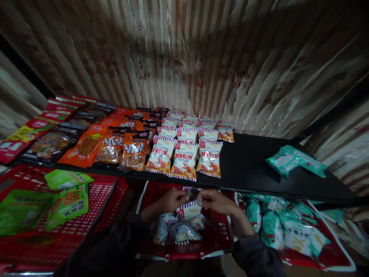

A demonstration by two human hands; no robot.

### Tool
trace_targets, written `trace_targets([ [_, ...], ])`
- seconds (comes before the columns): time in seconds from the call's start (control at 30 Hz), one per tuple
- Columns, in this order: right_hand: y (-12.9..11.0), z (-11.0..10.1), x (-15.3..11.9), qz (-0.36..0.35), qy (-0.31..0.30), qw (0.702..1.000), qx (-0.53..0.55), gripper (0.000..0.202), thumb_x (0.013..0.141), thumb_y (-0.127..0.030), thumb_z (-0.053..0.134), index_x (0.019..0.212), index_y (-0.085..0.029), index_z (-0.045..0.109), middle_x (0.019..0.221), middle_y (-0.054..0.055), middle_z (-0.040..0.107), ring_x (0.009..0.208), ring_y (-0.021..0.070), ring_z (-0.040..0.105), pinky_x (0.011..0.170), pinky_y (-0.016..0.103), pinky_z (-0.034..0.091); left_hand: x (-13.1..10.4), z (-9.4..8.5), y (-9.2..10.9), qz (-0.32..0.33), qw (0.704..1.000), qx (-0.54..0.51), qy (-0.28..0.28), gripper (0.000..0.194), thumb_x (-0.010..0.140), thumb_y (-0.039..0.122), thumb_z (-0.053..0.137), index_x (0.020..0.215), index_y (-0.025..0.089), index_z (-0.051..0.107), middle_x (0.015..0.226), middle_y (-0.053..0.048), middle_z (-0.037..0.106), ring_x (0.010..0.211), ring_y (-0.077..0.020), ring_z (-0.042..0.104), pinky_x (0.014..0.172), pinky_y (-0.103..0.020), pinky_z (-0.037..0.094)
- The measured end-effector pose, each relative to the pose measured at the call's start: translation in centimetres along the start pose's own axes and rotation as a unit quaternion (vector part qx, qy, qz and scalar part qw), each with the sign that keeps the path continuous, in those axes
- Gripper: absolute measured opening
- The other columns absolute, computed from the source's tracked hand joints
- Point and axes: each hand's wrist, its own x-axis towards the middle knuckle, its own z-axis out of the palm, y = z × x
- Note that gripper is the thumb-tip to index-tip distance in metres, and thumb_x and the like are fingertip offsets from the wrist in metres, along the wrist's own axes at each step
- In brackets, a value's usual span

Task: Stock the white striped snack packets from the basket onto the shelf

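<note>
Over the middle red basket (227,227), my left hand (172,201) and my right hand (217,202) pinch the top edge of a white snack bag (190,211) from either side. Its striped seam runs between my fingertips. Several more bags of the same sort, like this crumpled snack bag (186,232), lie in the basket beneath my hands. On the black shelf (239,161) just beyond, similar white bags stand in rows, the front one (184,161) closest to my hands. Part of the held bag is hidden by my fingers.
Orange-and-black snack bags (134,152), long orange packets (86,144) and red packets (37,127) fill the shelf's left side. A teal bag (295,161) lies at its right. Green packets (69,206) lie in the left basket (106,184); teal bags (272,229) crowd the right basket (336,254).
</note>
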Motion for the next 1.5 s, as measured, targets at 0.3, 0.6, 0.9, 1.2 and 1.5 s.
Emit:
trace_targets([
  [0.3, -5.4, -3.4, -2.9, -0.079, 0.231, 0.945, 0.218, 0.036, 0.068, -0.051, 0.081, 0.080, -0.019, 0.069, 0.060, -0.004, 0.063, 0.049, 0.0082, 0.049, 0.044, 0.018, 0.038, -2.5, -4.6, 6.2, 0.082, 0.919, -0.375, 0.090, 0.047, 0.083, 0.062, 0.057, 0.100, 0.021, 0.070, 0.106, -0.009, 0.072, 0.105, -0.0253, 0.064, 0.095, -0.038, 0.049],
  [0.6, -6.9, -3.5, -3.0, -0.125, 0.336, 0.922, 0.148, 0.033, 0.069, -0.049, 0.078, 0.082, -0.019, 0.073, 0.066, -0.002, 0.069, 0.055, 0.0105, 0.056, 0.046, 0.019, 0.044, -0.7, -4.4, 10.3, 0.044, 0.889, -0.431, 0.146, 0.041, 0.076, 0.054, 0.067, 0.087, 0.015, 0.064, 0.078, -0.003, 0.069, 0.072, -0.0167, 0.062, 0.068, -0.028, 0.048],
  [0.9, -6.6, -2.1, -2.0, -0.151, 0.374, 0.890, 0.214, 0.055, 0.077, -0.054, 0.073, 0.122, -0.024, 0.061, 0.084, 0.001, 0.074, 0.074, 0.0152, 0.068, 0.065, 0.027, 0.056, 0.3, -5.2, 10.1, 0.016, 0.827, -0.508, 0.240, 0.025, 0.079, 0.044, 0.062, 0.078, 0.019, 0.059, 0.077, -0.002, 0.068, 0.077, -0.0188, 0.065, 0.069, -0.030, 0.051],
  [1.2, -7.1, 0.2, -0.8, -0.098, 0.294, 0.908, 0.282, 0.051, 0.068, -0.054, 0.081, 0.105, -0.023, 0.069, 0.105, 0.005, 0.075, 0.089, 0.0196, 0.070, 0.072, 0.031, 0.060, -0.2, -7.8, 10.2, 0.042, 0.787, -0.492, 0.369, 0.029, 0.094, 0.041, 0.040, 0.106, 0.022, 0.057, 0.100, -0.007, 0.073, 0.097, -0.0206, 0.068, 0.073, -0.032, 0.056],
  [1.5, -7.9, 2.1, 0.1, -0.052, 0.323, 0.887, 0.326, 0.043, 0.056, -0.056, 0.087, 0.069, -0.019, 0.067, 0.066, -0.001, 0.068, 0.060, 0.0144, 0.063, 0.061, 0.028, 0.056, -0.5, -8.2, 9.7, 0.062, 0.698, -0.625, 0.343, 0.022, 0.087, 0.037, 0.057, 0.100, 0.019, 0.061, 0.108, -0.008, 0.074, 0.108, -0.0235, 0.067, 0.083, -0.034, 0.056],
])
